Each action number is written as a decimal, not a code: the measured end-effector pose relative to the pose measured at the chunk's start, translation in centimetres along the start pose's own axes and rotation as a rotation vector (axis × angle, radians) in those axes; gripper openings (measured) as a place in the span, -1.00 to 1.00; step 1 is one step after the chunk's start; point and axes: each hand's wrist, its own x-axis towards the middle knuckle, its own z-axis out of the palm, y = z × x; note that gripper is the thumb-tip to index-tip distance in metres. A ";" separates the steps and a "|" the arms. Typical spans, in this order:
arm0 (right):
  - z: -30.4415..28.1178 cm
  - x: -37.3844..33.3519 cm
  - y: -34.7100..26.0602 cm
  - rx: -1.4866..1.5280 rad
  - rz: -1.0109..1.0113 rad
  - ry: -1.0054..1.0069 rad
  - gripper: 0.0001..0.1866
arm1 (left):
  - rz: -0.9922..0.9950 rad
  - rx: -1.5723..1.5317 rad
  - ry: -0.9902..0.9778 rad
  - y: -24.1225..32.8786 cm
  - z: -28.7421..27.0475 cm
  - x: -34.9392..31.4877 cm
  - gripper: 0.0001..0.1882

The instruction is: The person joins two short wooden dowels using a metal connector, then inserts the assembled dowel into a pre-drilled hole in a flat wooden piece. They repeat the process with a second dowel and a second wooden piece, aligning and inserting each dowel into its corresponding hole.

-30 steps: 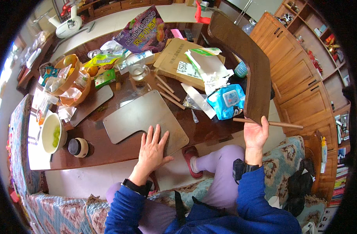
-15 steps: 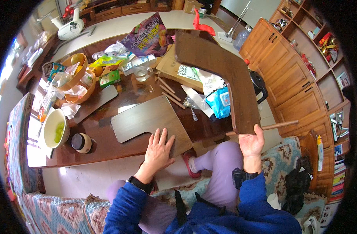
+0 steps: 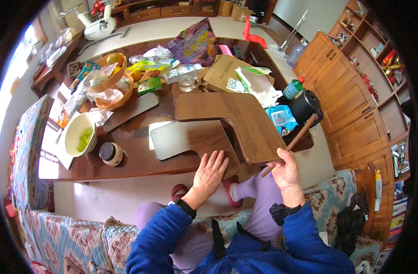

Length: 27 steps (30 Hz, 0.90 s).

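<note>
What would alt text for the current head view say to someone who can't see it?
Someone's right hand holds a brown L-shaped board and a brown rod, while their left hand rests on a similar board on a cluttered table. Nearby sit a bowl of green fruit and a cardboard box.

A lower board (image 3: 186, 134) lies on the tabletop (image 3: 138, 157) under the left fingers (image 3: 212, 160), a jar (image 3: 110, 154) then a bowl (image 3: 72, 139) to their left, while an upper board (image 3: 245, 123) and rod (image 3: 302, 132) meet at the right fingers (image 3: 289, 160).
</note>
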 end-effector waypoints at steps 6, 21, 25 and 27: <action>1.2 0.6 -1.4 -0.013 0.075 0.001 -0.87 | 0.085 -0.089 0.097 0.6 -1.6 0.5 -0.43; 3.2 0.4 -8.6 0.020 0.238 -0.347 -0.76 | 0.176 -0.315 0.306 3.8 -13.4 -4.2 -0.52; 2.7 -1.1 -10.0 0.078 0.256 -0.432 -0.74 | 0.175 -0.406 0.286 6.1 -16.2 -6.3 -0.47; 2.3 -1.8 -10.7 0.085 0.274 -0.475 -0.71 | 0.172 -0.487 0.296 7.5 -17.1 -7.3 -0.43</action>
